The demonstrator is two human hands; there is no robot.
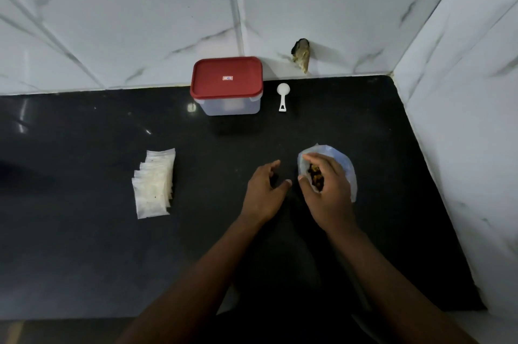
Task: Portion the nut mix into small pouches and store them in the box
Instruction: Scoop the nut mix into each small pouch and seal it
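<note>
Black desk (84, 245). Red lid (227, 77) on a frosted clear box (232, 107). Right of the box, white scoop (282, 95). Left of it and nearer, milky-white pouches (154, 184). Right and nearer, pale blue bag (347, 172), brown and yellow nut mix (316, 177). Behind the box, white tiles (112, 21) veined grey.

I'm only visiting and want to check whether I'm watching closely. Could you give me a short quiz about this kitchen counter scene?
1. True or false: the clear rectangular plastic box stands open.
2. Which of the hands grips the clear plastic bag of nut mix? A) left B) right C) both
3. Fill in: the small white plastic scoop lies on the black countertop to the ___ of the box.

Key:
1. False; its red lid is on.
2. B; the right hand grips it, and the left hand holds nothing.
3. right
</note>
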